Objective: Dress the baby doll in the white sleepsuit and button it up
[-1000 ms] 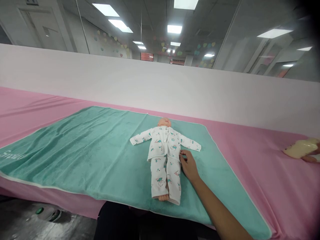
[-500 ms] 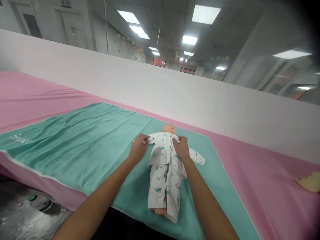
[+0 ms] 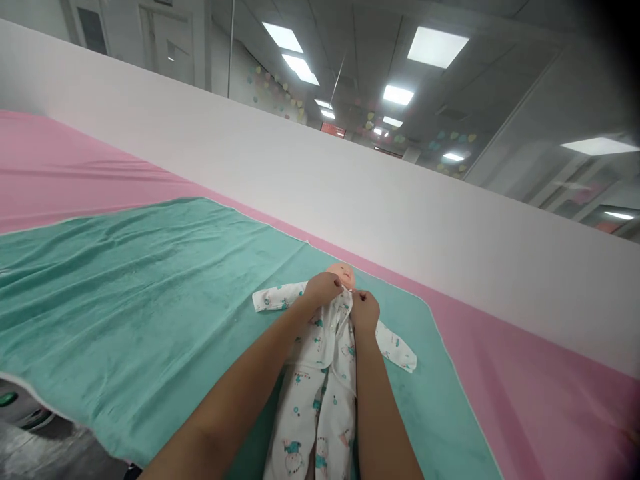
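Both hands at doll's collar, on teal towel.
Left hand [image 3: 324, 289] and right hand [image 3: 365, 311] pinched shut on pyjama top [image 3: 334, 333] just below doll [image 3: 341, 275] head; towel [image 3: 150, 293] spread beneath, over pink worktop [image 3: 525, 400].

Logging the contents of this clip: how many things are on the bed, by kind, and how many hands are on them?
Doll: 1, in a white printed shirt and trousers
Green towel: 1, under the doll
Pink sheet: 1, under the towel
Hands: 2, left hand and right hand, both at the shirt collar
Total: 5
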Tool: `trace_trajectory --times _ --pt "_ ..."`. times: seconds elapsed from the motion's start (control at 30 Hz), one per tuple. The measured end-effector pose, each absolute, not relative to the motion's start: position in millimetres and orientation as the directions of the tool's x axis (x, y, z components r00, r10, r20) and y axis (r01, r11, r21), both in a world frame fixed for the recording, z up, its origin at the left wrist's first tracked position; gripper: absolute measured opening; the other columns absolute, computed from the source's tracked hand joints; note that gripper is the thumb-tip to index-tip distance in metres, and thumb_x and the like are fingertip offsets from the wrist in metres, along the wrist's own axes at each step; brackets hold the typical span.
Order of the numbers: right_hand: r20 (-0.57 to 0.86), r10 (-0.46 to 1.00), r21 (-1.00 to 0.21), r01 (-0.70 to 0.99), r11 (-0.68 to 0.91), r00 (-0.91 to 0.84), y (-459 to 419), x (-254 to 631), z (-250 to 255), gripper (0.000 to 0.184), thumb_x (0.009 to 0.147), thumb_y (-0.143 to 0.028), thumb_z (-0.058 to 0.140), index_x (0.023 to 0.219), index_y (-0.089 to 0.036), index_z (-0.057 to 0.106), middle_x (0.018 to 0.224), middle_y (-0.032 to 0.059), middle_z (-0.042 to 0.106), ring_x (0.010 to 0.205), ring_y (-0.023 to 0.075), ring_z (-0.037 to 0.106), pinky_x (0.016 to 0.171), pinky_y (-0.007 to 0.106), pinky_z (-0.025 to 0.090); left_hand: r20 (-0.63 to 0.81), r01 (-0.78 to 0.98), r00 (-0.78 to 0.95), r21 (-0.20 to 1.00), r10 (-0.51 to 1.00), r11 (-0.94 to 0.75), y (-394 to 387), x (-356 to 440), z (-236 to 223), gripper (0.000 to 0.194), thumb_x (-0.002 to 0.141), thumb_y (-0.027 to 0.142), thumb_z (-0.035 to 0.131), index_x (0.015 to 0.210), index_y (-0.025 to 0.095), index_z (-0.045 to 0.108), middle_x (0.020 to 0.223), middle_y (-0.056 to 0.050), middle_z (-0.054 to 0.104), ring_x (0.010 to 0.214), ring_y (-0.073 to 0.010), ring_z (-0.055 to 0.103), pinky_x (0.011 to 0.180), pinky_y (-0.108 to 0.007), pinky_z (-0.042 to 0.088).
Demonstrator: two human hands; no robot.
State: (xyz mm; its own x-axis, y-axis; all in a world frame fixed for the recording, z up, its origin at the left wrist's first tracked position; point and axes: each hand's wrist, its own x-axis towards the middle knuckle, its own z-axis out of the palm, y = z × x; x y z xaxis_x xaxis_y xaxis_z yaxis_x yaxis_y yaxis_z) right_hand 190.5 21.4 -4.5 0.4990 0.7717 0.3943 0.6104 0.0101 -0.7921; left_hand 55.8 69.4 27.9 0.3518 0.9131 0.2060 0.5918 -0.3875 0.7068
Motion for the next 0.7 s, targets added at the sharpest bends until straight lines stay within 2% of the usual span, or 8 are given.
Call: trace_trajectory --times 0.1,0.17,0.3,0.47,0.7 --pt "0.356 0.776 -0.85 0.525 0.039 0.52 24.7 196.2 -9.1 0.038 0.076 -0.051 0.046 0.074 -0.016 0.061 0.073 0.007 0.063 0.066 0.0173 0.053 0.06 0.028 0.041 0.198 0.553 0.375 0.736 0.906 -0.39 70.1 54.1 34.9 0.014 0.069 0.022 0.051 0.069 0.016 0.063 0.077 -0.006 0.063 0.076 -0.0175 0.055 0.069 -0.026 0.041" --pt "0.312 0.787 -0.909 0.409 0.085 0.531 25.7 195.3 -9.0 0.04 0.075 -0.052 0.048 0.079 -0.015 0.063 0.077 0.0069 0.064 0.067 0.0169 0.055 0.06 0.027 0.043 0.173 0.505 0.398 0.778 0.901 -0.373 68.4 51.3 39.6 0.013 0.069 0.02 0.051 0.064 0.014 0.061 0.069 -0.005 0.061 0.069 -0.015 0.054 0.063 -0.023 0.041" --pt "0.211 0.841 -0.977 0.136 0.165 0.499 22.2 187.6 -4.0 0.038 0.066 -0.048 0.061 0.082 -0.013 0.064 0.078 0.0061 0.064 0.069 0.0168 0.055 0.062 0.027 0.045 0.087 0.409 0.418 0.871 0.905 -0.272 61.8 47.7 45.9 0.018 0.073 0.022 0.048 0.072 0.011 0.062 0.063 -0.003 0.058 0.053 -0.0086 0.047 0.05 -0.019 0.038" --pt "0.193 0.849 -0.98 0.135 0.144 0.492 16.2 184.2 0.5 0.039 0.063 -0.047 0.065 0.082 -0.013 0.067 0.074 0.0045 0.063 0.067 0.0157 0.054 0.062 0.025 0.044 0.047 0.38 0.428 0.897 0.903 -0.226 59.8 51.3 45.7 0.015 0.07 0.018 0.049 0.069 0.01 0.061 0.065 -0.003 0.06 0.048 -0.0068 0.042 0.044 -0.019 0.032" --pt "0.19 0.846 -0.98 0.153 0.13 0.498 14.7 183.3 2.5 0.04 0.061 -0.047 0.068 0.082 -0.013 0.069 0.078 0.0051 0.065 0.071 0.017 0.056 0.065 0.026 0.045 0.084 0.375 0.447 0.887 0.891 -0.271 65.9 54.4 40.8 0.015 0.071 0.018 0.048 0.07 0.011 0.061 0.069 -0.005 0.063 0.055 -0.0101 0.05 0.05 -0.02 0.036"
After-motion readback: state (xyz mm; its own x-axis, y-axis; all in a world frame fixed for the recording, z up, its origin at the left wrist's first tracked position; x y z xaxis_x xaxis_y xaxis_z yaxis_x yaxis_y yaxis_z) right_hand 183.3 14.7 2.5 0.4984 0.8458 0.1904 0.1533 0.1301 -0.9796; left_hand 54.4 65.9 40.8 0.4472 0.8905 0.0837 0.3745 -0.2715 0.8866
